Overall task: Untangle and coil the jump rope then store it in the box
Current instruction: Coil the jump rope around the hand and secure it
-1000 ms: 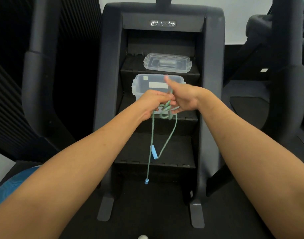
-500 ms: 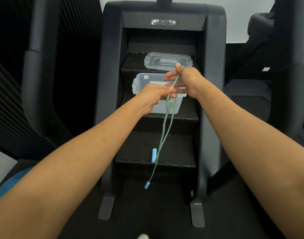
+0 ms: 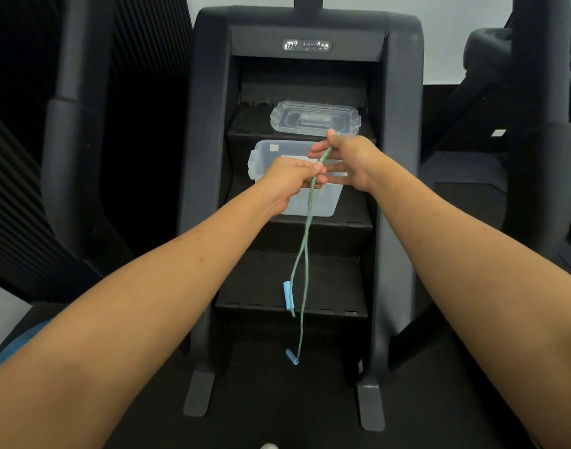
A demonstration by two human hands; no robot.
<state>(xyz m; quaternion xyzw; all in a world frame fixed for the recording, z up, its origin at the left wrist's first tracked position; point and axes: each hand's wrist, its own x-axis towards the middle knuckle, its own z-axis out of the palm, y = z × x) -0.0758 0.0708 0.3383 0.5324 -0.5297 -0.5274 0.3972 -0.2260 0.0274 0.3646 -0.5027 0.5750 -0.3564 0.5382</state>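
At far left, a pale sheet is lying beside a blue patterned surface at the frame edge. Moving inward, the left hand is closing its fingers around the green jump rope, pinching both strands together in front of the box. From that grip the two strands are hanging down side by side, separating slightly lower down; one is ending in a light blue handle hanging level with the lower step, and the other is ending in a second blue handle dangling lower, near the floor. No knot is visible along the hanging length. The clear plastic box is sitting open on a middle step of the black stair machine, and its clear lid is lying on the step above, apart from the box. To the right, the right hand is holding the upper end of the rope between thumb and forefinger, raised above the left hand, with its remaining fingers loosely extended. The rope is running taut between the two hands. A second dark machine is standing at far right.
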